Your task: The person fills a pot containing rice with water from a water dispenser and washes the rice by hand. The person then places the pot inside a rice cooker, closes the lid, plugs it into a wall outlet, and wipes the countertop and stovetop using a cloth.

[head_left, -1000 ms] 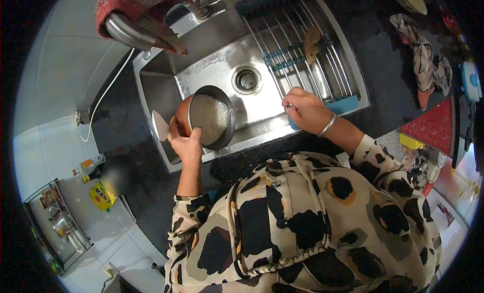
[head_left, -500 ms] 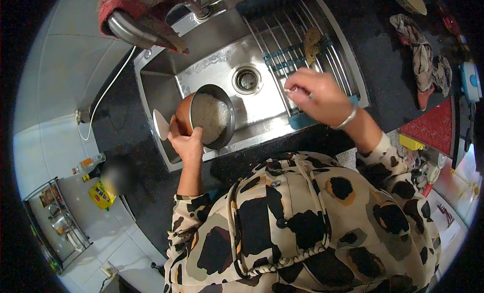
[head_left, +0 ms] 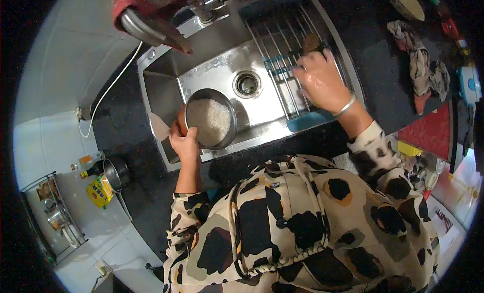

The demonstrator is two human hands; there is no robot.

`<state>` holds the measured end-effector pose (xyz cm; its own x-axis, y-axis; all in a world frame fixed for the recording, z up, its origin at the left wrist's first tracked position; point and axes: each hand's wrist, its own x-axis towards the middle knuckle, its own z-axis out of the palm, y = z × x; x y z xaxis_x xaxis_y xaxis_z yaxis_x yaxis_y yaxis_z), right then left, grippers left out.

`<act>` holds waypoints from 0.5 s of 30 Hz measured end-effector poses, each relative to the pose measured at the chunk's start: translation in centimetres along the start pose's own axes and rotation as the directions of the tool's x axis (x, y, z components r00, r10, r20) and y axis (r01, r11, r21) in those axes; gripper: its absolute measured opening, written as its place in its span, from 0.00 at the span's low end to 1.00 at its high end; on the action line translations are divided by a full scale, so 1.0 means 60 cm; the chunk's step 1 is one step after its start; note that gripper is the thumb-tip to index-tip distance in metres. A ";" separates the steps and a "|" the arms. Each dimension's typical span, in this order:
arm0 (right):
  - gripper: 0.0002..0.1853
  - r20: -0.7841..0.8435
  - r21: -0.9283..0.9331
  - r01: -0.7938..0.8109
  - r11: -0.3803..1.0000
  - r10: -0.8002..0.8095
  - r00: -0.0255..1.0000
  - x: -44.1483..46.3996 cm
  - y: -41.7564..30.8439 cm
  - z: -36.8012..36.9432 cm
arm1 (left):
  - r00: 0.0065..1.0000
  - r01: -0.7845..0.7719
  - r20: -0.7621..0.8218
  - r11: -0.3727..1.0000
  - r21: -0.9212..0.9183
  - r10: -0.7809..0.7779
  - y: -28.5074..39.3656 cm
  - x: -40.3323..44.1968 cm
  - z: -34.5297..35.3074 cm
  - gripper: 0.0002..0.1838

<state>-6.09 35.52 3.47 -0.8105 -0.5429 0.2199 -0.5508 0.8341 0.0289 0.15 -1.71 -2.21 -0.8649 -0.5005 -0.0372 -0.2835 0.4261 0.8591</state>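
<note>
Orange outside and steel inside, the pot [head_left: 203, 94] of white grains [head_left: 216, 122] was at the left of the sink [head_left: 217, 58], its pale handle [head_left: 160, 127] pointing left. My left hand [head_left: 185, 144], the nearer, gripped its near-left side. Well to the right, over the drying rack [head_left: 307, 121], my right hand [head_left: 324, 86] was loosely spread, slightly blurred, holding nothing I could make out.

No lettering can be read; print on the yellow pouch [head_left: 96, 194] is too small.
</note>
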 end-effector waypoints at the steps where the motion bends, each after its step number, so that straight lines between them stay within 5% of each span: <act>1: 0.14 0.037 0.302 -0.076 0.950 0.069 0.997 -0.009 -0.010 0.020 | 0.993 0.106 0.061 0.989 -0.107 -0.100 0.010 -0.004 -0.003 0.29; 2: 0.14 0.116 0.665 -0.239 0.708 0.219 0.969 -0.021 -0.018 0.034 | 0.973 0.215 0.129 0.954 -0.207 -0.192 0.020 -0.007 -0.009 0.25; 4: 0.13 0.203 0.753 -0.286 0.592 0.204 0.958 -0.034 -0.023 0.022 | 0.934 0.355 0.169 0.874 -0.332 -0.314 0.040 -0.015 -0.024 0.23; 8: 0.14 0.149 0.720 -0.225 0.657 0.171 0.974 -0.041 -0.019 0.002 | 0.826 0.562 0.346 0.607 -0.561 -0.445 0.064 -0.030 -0.034 0.20; 11: 0.13 0.109 0.812 -0.220 0.540 0.231 0.967 -0.030 -0.019 -0.028 | 0.838 0.544 0.424 0.582 -0.604 -0.343 0.115 -0.055 -0.028 0.20; 15: 0.13 -0.016 0.800 -0.145 0.583 0.263 0.965 -0.014 -0.005 -0.079 | 0.799 0.590 0.557 0.471 -0.656 -0.227 0.176 -0.080 -0.029 0.19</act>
<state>-4.29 36.22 7.88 -0.9235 -0.3027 0.2358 -0.3625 0.4868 -0.7948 2.03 3.90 7.92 -0.8572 -0.0774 -0.5091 -0.3726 -0.5891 0.7170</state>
